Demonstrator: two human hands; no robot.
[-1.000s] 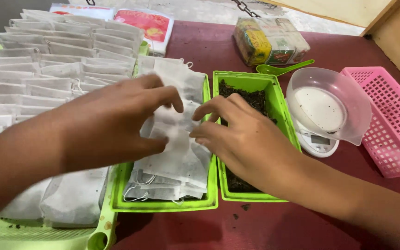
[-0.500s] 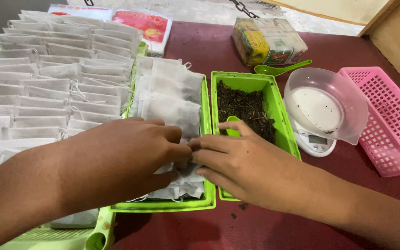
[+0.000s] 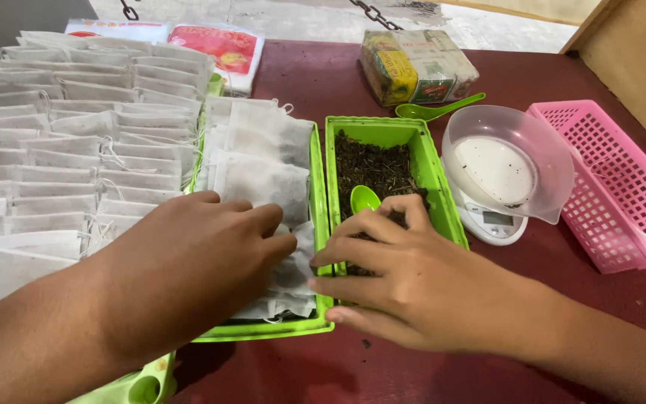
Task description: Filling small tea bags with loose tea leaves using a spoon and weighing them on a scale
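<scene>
Maroon table (image 3: 323,75), yellow-green wrapped package (image 3: 416,65) far side, red-labelled packet (image 3: 218,45) left.

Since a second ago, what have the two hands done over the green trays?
Both hands drew back toward the person: the left hand slid down the stack of white bags to its near end, and the right hand moved off the bags to the tray of tea leaves, uncovering a green spoon. Scale, bowl and pink basket stayed put.

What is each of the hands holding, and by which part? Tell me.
The left hand presses on the white empty tea bags in their green tray; any grip is hidden. The right hand holds nothing visible.
</scene>
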